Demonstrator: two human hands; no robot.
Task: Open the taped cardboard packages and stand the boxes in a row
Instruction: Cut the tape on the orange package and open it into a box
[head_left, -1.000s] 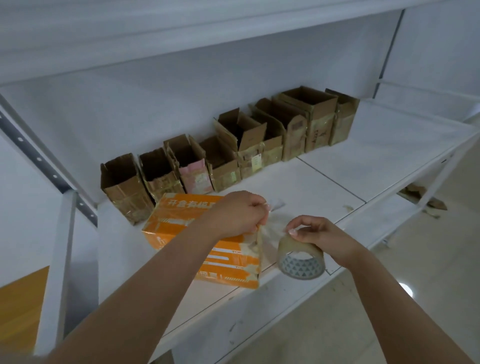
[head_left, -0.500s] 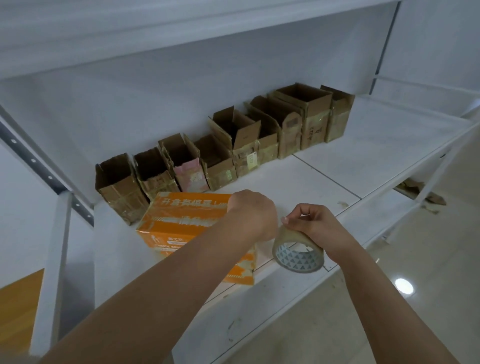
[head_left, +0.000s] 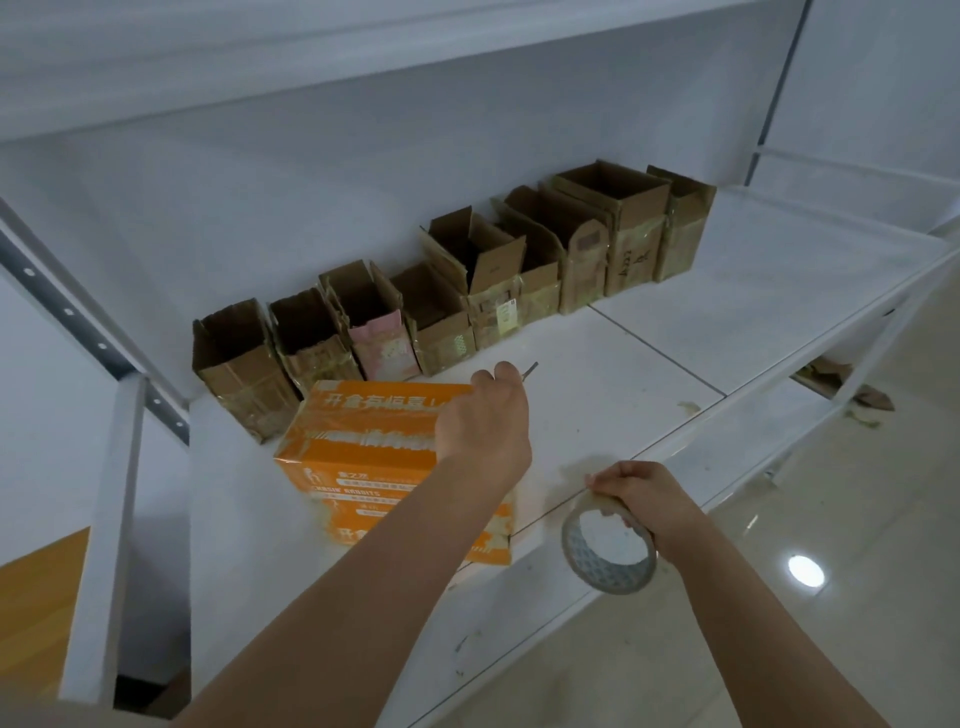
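Orange box (head_left: 363, 452) under left fingers (head_left: 501, 375) pinching a thin tool; right fingers (head_left: 618, 480) (curled) around tape roll (head_left: 608, 551).

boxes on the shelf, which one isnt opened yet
The orange box lying in front of the row, under the left hand. Its top is closed, while the brown boxes behind it stand upright with flaps open.

Left hand (head_left: 483, 415) pinching, right hand (head_left: 641, 493) gripping.

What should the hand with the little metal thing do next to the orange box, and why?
Probably bring the left hand and its thin metal tool down onto the taped top of the orange box and slit it: that box is closed, while the brown boxes behind already stand open.
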